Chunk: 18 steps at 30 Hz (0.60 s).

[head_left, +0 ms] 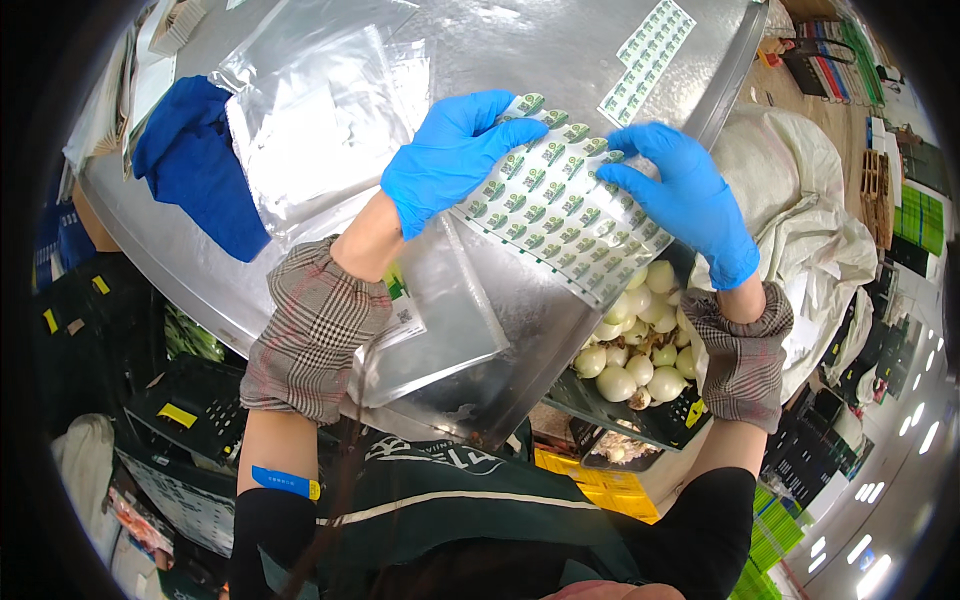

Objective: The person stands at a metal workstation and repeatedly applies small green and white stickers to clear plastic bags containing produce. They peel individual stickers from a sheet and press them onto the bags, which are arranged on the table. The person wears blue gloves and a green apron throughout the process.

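Note:
Both my hands wear blue gloves. My left hand (452,152) grips the upper left edge of a sheet of green-and-white stickers (555,200) that lies over the edge of a steel table (560,50). My right hand (685,195) pinches at the sheet's right side, fingertips on a sticker. A clear plastic bag (450,320) with a small label lies under my left forearm.
A stack of clear bags (320,120) and a blue cloth (195,160) lie on the table to the left. Another sticker strip (648,55) lies at the far side. A black crate of peeled white onions (635,350) stands below the table's edge, beside white sacks (800,220).

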{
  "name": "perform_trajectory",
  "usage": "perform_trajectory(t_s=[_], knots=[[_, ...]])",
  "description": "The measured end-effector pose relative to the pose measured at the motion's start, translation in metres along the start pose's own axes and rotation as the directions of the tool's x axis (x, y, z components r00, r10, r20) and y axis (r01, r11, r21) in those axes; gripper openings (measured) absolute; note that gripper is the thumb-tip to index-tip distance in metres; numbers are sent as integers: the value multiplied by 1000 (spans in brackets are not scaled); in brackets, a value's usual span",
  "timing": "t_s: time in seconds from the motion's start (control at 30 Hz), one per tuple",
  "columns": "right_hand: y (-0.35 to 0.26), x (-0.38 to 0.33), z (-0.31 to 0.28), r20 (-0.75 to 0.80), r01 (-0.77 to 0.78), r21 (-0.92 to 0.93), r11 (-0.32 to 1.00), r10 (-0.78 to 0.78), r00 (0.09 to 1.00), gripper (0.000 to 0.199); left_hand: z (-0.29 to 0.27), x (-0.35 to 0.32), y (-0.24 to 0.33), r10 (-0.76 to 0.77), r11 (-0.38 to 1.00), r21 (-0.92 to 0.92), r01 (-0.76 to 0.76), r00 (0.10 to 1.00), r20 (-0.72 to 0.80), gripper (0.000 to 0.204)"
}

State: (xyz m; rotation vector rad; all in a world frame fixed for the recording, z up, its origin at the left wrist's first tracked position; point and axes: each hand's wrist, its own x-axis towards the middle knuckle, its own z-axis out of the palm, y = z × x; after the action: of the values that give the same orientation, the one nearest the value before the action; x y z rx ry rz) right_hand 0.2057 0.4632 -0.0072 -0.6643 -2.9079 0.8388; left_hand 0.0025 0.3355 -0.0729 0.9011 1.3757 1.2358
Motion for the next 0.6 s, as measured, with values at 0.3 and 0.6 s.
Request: perform_trajectory(t_s=[0.3,0.6], knots=[[-17,20,-4,-12,324,-448,833,-368,930,11,-5,4,-2,-136,991,-13,135,988,-76,29],[-32,64,43,-352,362,-66,930,-361,864,53,-5,-9,-9,152,984,-65,-168,969,-196,39]])
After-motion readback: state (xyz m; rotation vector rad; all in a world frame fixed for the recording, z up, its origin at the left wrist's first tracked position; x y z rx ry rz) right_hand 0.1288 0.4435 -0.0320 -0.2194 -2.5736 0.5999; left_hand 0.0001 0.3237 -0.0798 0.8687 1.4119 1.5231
